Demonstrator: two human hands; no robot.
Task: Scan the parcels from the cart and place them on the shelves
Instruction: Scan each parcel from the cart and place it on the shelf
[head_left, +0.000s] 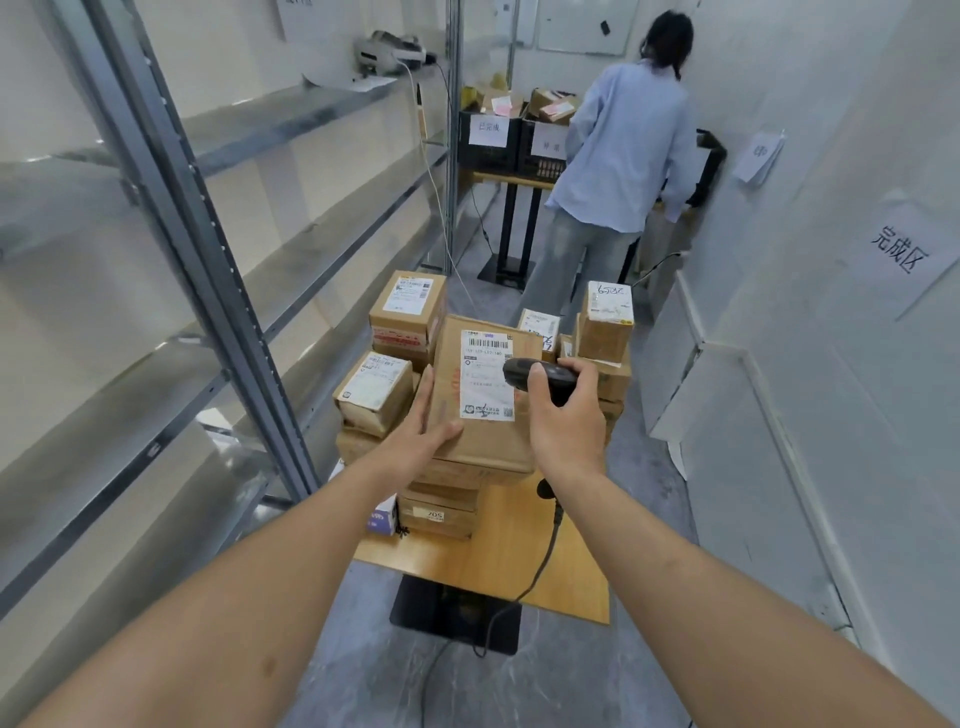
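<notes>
Brown cardboard parcel (483, 395), white barcode label up, sits atop the stack at the bench's (519, 561) middle. Left hand (423, 426) grips its near-left corner, thumb on top; right hand (563, 410) clasps a black scanner (540, 376) over the label.

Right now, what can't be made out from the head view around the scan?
- Head view: scanner window and trigger, hidden by the right hand gripping it.
- Label on the held parcel: small print too fine and blurred; right edge covered by the scanner.
- Left hand fingertips, hidden behind the parcel's left side.
- Lower parcels in the stack, hidden by the held parcel and the forearms.
- Cart base, partly covered by the arms.
</notes>
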